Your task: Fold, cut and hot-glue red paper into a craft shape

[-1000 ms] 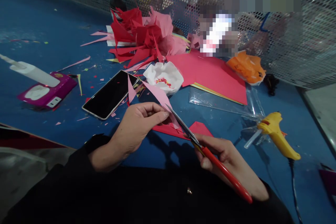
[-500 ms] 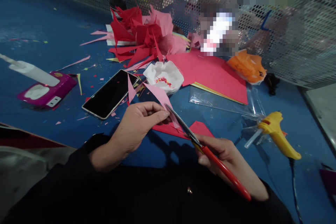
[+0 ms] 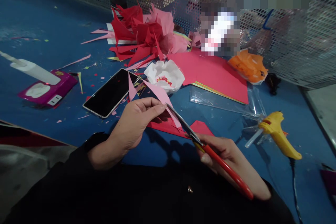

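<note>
One pair of scissors (image 3: 210, 152) and one piece of pink paper (image 3: 160, 96) are in hand, held just above the blue counter (image 3: 39, 24) in front of the person. The left hand (image 3: 136, 122) has its grip closed on the pink paper, pinching it between thumb and fingertips. The right hand (image 3: 231, 161) has its grip closed around the red handles of the scissors.

The scissors' long axis runs diagonally: handles low and to the right, blade tips pointing up and to the left, meeting the pink paper right at the left fingertips. The blades lie close together; whether a gap is left between them cannot be told. The pink paper is a long pointed strip, slanting from upper left to lower right across the blades, with a second narrow spike standing up beside the one phone (image 3: 111, 92).

One flat red sheet (image 3: 199, 127) lies under the hands. Farther back are one crumpled white paper (image 3: 164, 75), one large red sheet (image 3: 210, 73) and one heap of red and pink scraps (image 3: 143, 35). One yellow glue gun (image 3: 277, 134) lies to the right, one magenta wipes pack (image 3: 48, 89) to the left.
</note>
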A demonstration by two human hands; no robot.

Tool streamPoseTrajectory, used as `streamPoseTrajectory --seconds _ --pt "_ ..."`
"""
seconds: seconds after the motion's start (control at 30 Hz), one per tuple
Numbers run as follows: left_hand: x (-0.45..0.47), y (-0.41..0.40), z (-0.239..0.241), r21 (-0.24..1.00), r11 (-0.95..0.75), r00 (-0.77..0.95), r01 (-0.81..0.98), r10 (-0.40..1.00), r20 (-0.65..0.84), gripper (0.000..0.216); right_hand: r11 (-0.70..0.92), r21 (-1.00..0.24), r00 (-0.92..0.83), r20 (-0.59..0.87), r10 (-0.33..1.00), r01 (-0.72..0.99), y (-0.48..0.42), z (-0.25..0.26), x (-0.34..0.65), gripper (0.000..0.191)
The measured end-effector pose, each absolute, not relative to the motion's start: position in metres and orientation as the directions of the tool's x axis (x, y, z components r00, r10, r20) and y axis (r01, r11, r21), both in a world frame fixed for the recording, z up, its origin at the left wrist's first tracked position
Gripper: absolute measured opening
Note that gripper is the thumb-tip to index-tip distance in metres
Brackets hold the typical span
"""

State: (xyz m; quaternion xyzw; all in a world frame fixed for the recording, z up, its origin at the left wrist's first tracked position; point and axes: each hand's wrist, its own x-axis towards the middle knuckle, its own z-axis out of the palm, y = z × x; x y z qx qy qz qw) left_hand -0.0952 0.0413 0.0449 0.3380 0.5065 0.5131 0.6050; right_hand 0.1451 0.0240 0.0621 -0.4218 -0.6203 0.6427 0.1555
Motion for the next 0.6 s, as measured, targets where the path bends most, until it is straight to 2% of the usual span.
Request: streamPoseTrajectory --seconds 0.1,0.27,0.6 --pt "-0.0942 0.0411 0.0458 0.930 0.232 -0.040 -0.284 0.967 -0.253 0.012 -0.204 -0.934 -0.601 -0.346 0.720 0.293 0.0239 0.0628 0.1450 0.030" --pt "-0.0931 0.0403 0.0465 0.935 0.212 -0.040 -0.285 0.972 -0.233 0.011 -0.279 -0.933 -0.638 -0.359 0.681 0.228 0.0231 0.0638 0.1461 0.056" --pt "-0.0937 0.0395 0.0474 0.930 0.204 -0.047 -0.306 0.972 -0.229 0.009 -0.286 -0.942 -0.675 -0.327 0.662 0.176 0.0211 0.0589 0.1513 0.061"
